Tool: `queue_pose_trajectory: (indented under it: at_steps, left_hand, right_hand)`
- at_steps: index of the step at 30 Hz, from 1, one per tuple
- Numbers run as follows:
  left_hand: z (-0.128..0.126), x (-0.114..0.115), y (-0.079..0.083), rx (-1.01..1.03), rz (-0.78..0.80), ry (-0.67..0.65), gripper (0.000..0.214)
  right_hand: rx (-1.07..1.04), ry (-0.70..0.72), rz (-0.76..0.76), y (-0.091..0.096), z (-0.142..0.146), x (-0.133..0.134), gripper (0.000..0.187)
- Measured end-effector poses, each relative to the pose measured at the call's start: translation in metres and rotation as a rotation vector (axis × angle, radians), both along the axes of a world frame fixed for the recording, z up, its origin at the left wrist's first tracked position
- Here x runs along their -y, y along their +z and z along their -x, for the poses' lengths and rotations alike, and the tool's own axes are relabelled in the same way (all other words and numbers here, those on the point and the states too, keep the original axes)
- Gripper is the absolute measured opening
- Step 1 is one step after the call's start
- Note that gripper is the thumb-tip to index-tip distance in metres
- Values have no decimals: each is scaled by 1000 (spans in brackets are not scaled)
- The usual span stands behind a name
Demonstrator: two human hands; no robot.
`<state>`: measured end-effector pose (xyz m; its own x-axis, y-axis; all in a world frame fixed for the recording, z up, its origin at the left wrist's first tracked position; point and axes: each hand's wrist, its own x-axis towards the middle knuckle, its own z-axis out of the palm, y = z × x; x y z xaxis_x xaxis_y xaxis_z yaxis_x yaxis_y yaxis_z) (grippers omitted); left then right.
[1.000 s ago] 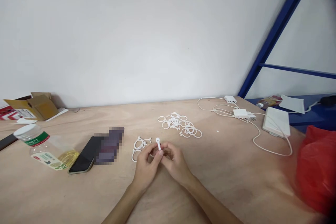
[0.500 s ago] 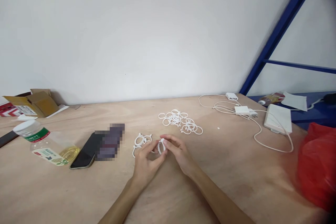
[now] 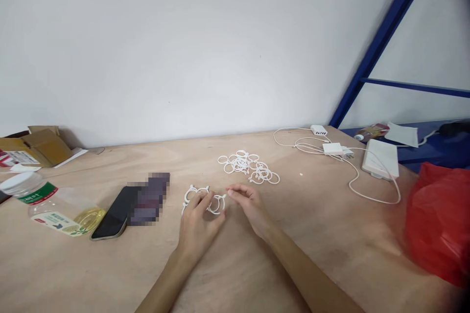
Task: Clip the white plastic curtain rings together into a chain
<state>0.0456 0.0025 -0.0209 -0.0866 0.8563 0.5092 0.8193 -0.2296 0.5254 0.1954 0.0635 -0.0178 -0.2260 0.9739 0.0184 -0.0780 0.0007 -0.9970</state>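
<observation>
In the head view, my left hand (image 3: 198, 220) curls its thumb and fingers around a white plastic ring (image 3: 223, 204) with a small knob. More white knobbed rings (image 3: 189, 196) lie beside and partly under its fingers. My right hand (image 3: 249, 205) is just right of the held ring, thumb and index finger pinched close to the knob. Whether anything small sits between those fingertips is too small to tell. Farther back lies a loose pile of several similar white rings (image 3: 240, 164).
Left are a plastic jar (image 3: 44, 205), a phone (image 3: 112, 215), a blurred dark item (image 3: 149, 203) and a cardboard box (image 3: 47, 146). On the right are white cables (image 3: 356, 176), a charger (image 3: 332, 148), a white device (image 3: 381, 159) and a red bag (image 3: 438, 220). A wall (image 3: 220, 49) stands behind.
The ring between my hands has turned to lie lower and left, by the nearer rings. My right fingertips have come off it slightly. The whole view has shifted a little.
</observation>
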Motion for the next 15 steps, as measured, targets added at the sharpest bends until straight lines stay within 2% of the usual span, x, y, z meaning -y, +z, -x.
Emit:
queue_pose_trajectory:
  at_steps: [4, 6, 8, 10, 12, 15]
  left_hand:
    - [7, -3, -6, -252, 18, 103, 36]
    - [7, -3, -9, -317, 30, 137, 41]
    - [6, -3, -10, -334, 30, 143, 42]
    - [5, -3, -11, -317, 12, 121, 42]
    - [4, -3, -11, -281, -19, 84, 40]
    - [3, -3, -10, -221, -60, 34, 37]
  right_hand:
    - [706, -335, -338, -6, -28, -20, 25]
    - [996, -379, -423, -10, -39, -26, 29]
    - [1153, -363, -441, -13, -44, -29, 25]
    - [1191, -336, -475, -17, -45, -31, 21]
    - [1126, -328, -515, -19, -43, -32, 19]
    - [823, -374, -466, -19, -39, -35, 17]
